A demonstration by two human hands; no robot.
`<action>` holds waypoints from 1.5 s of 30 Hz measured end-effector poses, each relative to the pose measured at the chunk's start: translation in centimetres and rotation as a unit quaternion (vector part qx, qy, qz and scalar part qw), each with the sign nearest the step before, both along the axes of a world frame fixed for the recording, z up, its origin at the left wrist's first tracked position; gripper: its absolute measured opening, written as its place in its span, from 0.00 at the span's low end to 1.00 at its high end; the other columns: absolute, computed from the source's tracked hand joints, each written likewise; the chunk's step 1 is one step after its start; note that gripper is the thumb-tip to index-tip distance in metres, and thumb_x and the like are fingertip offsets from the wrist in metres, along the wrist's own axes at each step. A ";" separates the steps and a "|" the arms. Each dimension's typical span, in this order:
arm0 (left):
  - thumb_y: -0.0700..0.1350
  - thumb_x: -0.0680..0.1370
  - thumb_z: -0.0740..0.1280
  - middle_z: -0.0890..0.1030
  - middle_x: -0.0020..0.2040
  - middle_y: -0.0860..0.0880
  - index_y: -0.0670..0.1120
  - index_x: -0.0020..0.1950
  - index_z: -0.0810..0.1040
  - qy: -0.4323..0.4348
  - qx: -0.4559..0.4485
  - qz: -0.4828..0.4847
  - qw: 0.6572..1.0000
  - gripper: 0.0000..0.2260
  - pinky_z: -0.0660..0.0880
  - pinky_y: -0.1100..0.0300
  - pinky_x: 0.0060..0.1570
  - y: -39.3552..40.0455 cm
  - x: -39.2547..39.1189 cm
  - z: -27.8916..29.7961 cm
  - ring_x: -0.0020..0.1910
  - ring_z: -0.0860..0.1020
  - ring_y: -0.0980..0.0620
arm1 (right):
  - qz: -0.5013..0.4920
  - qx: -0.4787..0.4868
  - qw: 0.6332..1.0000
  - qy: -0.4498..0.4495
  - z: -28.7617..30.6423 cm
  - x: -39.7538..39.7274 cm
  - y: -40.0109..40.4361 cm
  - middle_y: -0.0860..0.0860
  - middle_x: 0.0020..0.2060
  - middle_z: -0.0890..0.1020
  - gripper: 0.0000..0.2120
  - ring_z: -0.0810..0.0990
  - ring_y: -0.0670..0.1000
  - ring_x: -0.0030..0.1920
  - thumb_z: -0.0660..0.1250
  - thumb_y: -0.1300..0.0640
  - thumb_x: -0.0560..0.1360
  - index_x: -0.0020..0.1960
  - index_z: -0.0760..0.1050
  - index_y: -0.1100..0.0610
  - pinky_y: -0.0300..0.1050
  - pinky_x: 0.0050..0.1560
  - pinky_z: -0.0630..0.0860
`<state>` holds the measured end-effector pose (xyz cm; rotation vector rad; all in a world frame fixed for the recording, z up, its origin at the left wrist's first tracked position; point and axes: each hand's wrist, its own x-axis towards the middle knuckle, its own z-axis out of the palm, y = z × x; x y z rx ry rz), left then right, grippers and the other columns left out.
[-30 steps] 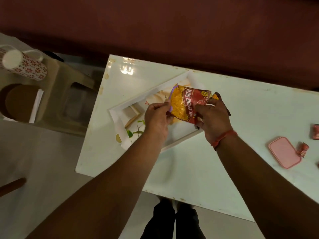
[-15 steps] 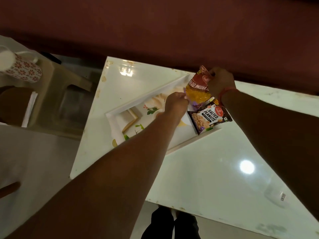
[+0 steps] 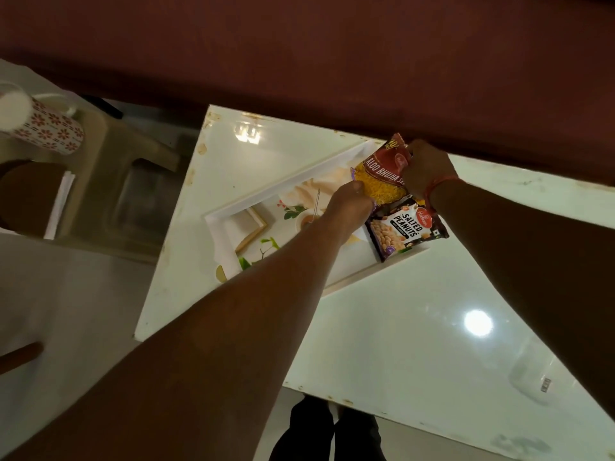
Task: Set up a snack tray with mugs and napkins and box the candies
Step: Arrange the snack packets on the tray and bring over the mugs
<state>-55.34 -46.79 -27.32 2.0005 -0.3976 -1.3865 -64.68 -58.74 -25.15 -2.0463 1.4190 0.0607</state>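
A white tray (image 3: 218, 236) with a printed floral picture lies at an angle on the white table (image 3: 382, 327). Both my hands hold a red and yellow Aloo Bhujia packet (image 3: 379, 176) over the tray's far right corner. My left hand (image 3: 349, 202) grips its lower edge and my right hand (image 3: 426, 168) grips its top. Just below it a dark Salted Peanuts packet (image 3: 404, 227) lies in the tray by the right rim. A mug with red flowers (image 3: 40, 124) stands on a beige stool at the far left.
The beige plastic stool (image 3: 109, 181) stands left of the table, with white napkins or paper (image 3: 60, 204) on it beside the mug. A dark red wall runs behind the table. My feet (image 3: 326, 430) show below the table's near edge.
Both hands carried the Aloo Bhujia packet from above the tray's middle to its far right corner. The Salted Peanuts packet has come into view in the tray. The camera shifted left.
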 end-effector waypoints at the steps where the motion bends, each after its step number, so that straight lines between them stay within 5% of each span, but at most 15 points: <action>1: 0.39 0.76 0.68 0.79 0.52 0.46 0.50 0.47 0.75 -0.004 -0.001 0.003 1.000 0.06 0.72 0.56 0.51 0.1 0.0 0.0 0.52 0.76 0.46 | 0.008 -0.001 1.000 0.008 0.1 -0.1 0.0 0.62 0.59 0.79 0.15 0.77 0.63 0.60 0.62 0.52 0.81 0.62 0.73 0.61 0.50 0.56 0.71; 4: 0.40 0.76 0.68 0.79 0.58 0.46 0.49 0.59 0.78 -0.028 0.000 0.010 1.000 0.13 0.73 0.54 0.57 0.8 0.1 0.1 0.58 0.77 0.45 | 0.021 -0.035 0.999 0.007 0.5 -0.8 0.3 0.63 0.64 0.75 0.20 0.72 0.64 0.65 0.64 0.53 0.80 0.67 0.69 0.62 0.55 0.64 0.70; 6: 0.42 0.77 0.65 0.72 0.72 0.45 0.46 0.73 0.69 -0.067 0.011 -0.018 0.998 0.24 0.70 0.53 0.65 1.9 0.3 0.3 0.69 0.71 0.44 | 0.058 -0.117 0.991 0.021 0.7 -1.6 1.0 0.63 0.64 0.73 0.20 0.71 0.66 0.64 0.63 0.54 0.79 0.67 0.68 0.62 0.59 0.62 0.71; 8: 0.45 0.79 0.63 0.66 0.77 0.44 0.44 0.77 0.63 -0.168 0.014 -0.104 0.980 0.26 0.63 0.50 0.72 3.9 0.8 0.6 0.75 0.65 0.45 | 0.109 -0.182 0.976 0.039 1.0 -2.0 2.1 0.64 0.61 0.74 0.17 0.72 0.67 0.60 0.61 0.56 0.79 0.65 0.70 0.63 0.61 0.57 0.73; 11: 0.48 0.80 0.62 0.62 0.78 0.40 0.42 0.77 0.61 -0.364 -0.003 -0.265 0.893 0.26 0.57 0.45 0.74 7.3 1.7 1.1 0.78 0.58 0.41 | 0.209 -0.166 0.962 0.066 1.7 -1.6 4.4 0.63 0.62 0.74 0.22 0.73 0.66 0.61 0.63 0.54 0.77 0.68 0.68 0.62 0.60 0.59 0.73; 14: 0.56 0.80 0.60 0.55 0.81 0.43 0.46 0.79 0.56 -0.447 0.039 -0.330 0.831 0.31 0.52 0.35 0.74 10.7 2.6 2.7 0.80 0.49 0.39 | 0.291 -0.134 0.942 0.103 2.8 -0.9 7.4 0.61 0.72 0.68 0.31 0.67 0.64 0.70 0.62 0.45 0.77 0.75 0.62 0.58 0.61 0.69 0.65; 18: 0.64 0.79 0.56 0.47 0.82 0.43 0.49 0.81 0.48 -0.491 0.075 -0.337 0.800 0.36 0.45 0.33 0.74 15.1 4.3 6.8 0.79 0.44 0.38 | 0.329 -0.088 0.931 0.133 5.2 0.6 11.4 0.53 0.81 0.47 0.38 0.48 0.60 0.79 0.51 0.33 0.78 0.80 0.46 0.50 0.65 0.75 0.51; 24: 0.69 0.77 0.50 0.43 0.81 0.43 0.51 0.80 0.43 -0.538 0.133 -0.244 0.796 0.38 0.41 0.31 0.72 20.8 10.1 14.2 0.79 0.40 0.37 | 0.352 -0.101 0.925 0.097 10.9 5.9 16.0 0.49 0.80 0.36 0.42 0.39 0.59 0.79 0.38 0.26 0.72 0.79 0.34 0.45 0.68 0.75 0.48; 31: 0.71 0.76 0.47 0.44 0.82 0.44 0.52 0.80 0.44 -0.541 0.177 -0.180 0.802 0.38 0.45 0.31 0.73 26.4 17.8 18.1 0.79 0.40 0.39 | 0.362 -0.138 0.920 0.062 15.3 14.6 20.3 0.52 0.80 0.37 0.44 0.41 0.61 0.79 0.36 0.24 0.70 0.79 0.35 0.47 0.69 0.75 0.47; 38: 0.70 0.75 0.47 0.49 0.81 0.43 0.53 0.79 0.47 -0.550 0.160 -0.179 0.800 0.37 0.45 0.31 0.72 31.8 27.2 16.7 0.79 0.44 0.37 | 0.386 -0.140 0.908 0.085 13.7 24.4 25.5 0.53 0.80 0.38 0.42 0.42 0.62 0.79 0.39 0.26 0.74 0.79 0.36 0.47 0.70 0.73 0.50; 45: 0.65 0.77 0.46 0.50 0.81 0.42 0.50 0.80 0.50 -0.607 0.146 -0.295 0.723 0.34 0.47 0.29 0.71 35.4 42.2 15.2 0.79 0.48 0.37 | 0.429 -0.104 0.893 0.094 10.5 37.5 29.4 0.54 0.81 0.48 0.37 0.49 0.61 0.79 0.54 0.34 0.78 0.80 0.47 0.49 0.66 0.75 0.56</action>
